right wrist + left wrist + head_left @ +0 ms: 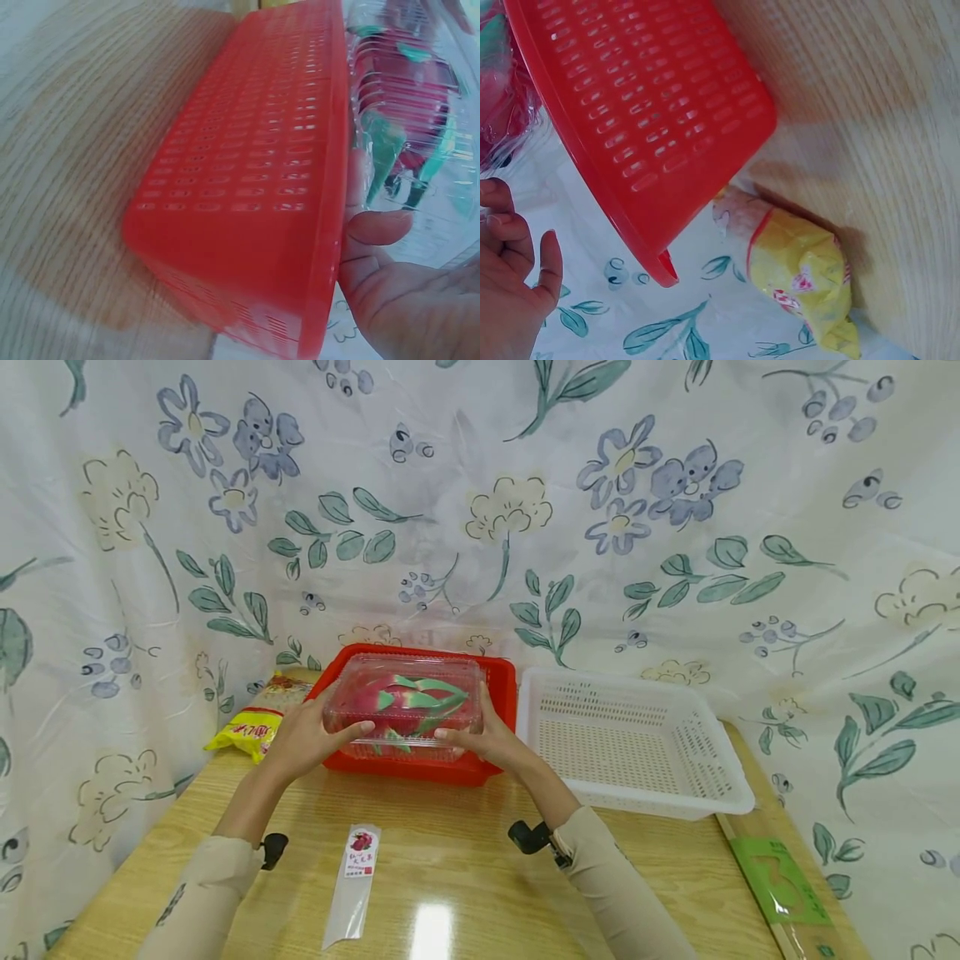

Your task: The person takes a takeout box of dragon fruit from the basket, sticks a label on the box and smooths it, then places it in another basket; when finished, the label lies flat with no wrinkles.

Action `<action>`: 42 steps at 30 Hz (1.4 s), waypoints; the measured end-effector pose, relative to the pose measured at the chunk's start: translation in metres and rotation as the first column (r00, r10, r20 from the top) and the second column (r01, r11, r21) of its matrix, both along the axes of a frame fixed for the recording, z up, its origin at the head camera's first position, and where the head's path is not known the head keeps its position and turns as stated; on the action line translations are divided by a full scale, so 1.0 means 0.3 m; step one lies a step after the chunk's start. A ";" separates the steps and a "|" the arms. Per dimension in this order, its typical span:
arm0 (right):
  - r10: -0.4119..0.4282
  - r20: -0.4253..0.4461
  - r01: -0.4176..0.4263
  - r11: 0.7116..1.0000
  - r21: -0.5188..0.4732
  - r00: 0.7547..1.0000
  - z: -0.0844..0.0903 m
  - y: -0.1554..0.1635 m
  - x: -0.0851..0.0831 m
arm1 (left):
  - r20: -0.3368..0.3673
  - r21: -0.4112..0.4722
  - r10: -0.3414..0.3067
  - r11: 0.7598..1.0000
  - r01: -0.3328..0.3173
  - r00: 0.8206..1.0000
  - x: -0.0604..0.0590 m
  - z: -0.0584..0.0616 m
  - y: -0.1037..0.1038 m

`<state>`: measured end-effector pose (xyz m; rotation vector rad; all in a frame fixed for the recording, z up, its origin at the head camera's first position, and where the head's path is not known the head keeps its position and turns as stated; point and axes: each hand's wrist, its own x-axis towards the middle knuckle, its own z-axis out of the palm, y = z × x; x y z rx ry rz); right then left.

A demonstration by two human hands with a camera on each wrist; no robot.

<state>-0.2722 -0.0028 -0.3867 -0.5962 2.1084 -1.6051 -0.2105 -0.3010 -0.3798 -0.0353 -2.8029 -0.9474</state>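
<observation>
Both hands hold one clear plastic clamshell box [405,703] between them. The left hand [303,739] is pressed to the box's left end with its thumb laid along the near front edge, and the right hand [483,737] grasps the right end the same way, thumb pointing inward along the front. So each grip is closed on the box, one at either end. Inside the box lies a pink dragon fruit [397,700] with green scales, plain through the lid; the right wrist view shows the same pink and green through the wrinkled plastic [409,112], with the right thumb [379,225] curled beneath it.

The box sits in, or just above, a red perforated basket [491,681] — from the pictures I cannot tell whether it rests on the basket floor. The basket stands on a pale wooden table [450,877]. Just beside it to the right is a white perforated basket [637,793], the two nearly touching. To the left of the red basket, near the table's back edge, lies a yellow and red packet [247,731], seen close in the left wrist view [810,277].

Nearer the person, between the two forearms, a narrow clear sleeve with a small fruit label [356,881] lies flat on the table. A floral cloth [480,510] hangs behind and around everything.
</observation>
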 end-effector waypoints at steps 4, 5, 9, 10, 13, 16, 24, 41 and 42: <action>0.001 0.007 -0.001 1.000 -0.008 1.000 -0.005 0.003 0.002 | -0.005 -0.019 0.004 1.000 -0.004 1.000 0.004 0.005 0.004; 0.001 0.006 -0.001 1.000 -0.012 1.000 -0.005 0.004 0.003 | -0.004 -0.022 0.006 1.000 -0.006 1.000 0.005 0.006 0.005; 0.002 0.009 -0.002 0.999 -0.032 1.000 -0.006 0.011 0.008 | -0.014 -0.040 0.003 0.999 -0.004 1.000 0.011 0.010 0.011; 0.003 0.008 -0.003 1.000 -0.031 1.000 -0.006 0.014 0.011 | -0.017 -0.044 0.002 0.999 -0.003 1.000 0.013 0.010 0.012; 0.007 0.009 -0.007 1.000 -0.030 1.000 -0.005 0.018 0.014 | -0.023 -0.047 -0.001 0.999 0.000 1.000 0.018 0.011 0.014; 0.011 0.007 -0.011 1.000 -0.019 1.000 -0.006 0.022 0.018 | -0.021 -0.046 0.000 0.999 -0.001 1.000 0.022 0.011 0.016; 0.008 -0.011 -0.008 0.998 -0.063 1.000 -0.003 0.029 0.030 | -0.017 -0.048 0.009 0.999 -0.010 1.000 0.033 0.008 0.025; 0.018 -0.006 -0.019 0.998 -0.061 1.000 -0.004 0.041 0.043 | -0.075 -0.087 0.008 0.996 -0.014 0.997 0.042 0.004 0.039; 0.018 -0.004 -0.018 0.998 -0.060 1.000 -0.005 0.043 0.044 | -0.079 -0.088 0.008 0.996 -0.015 0.997 0.042 0.003 0.041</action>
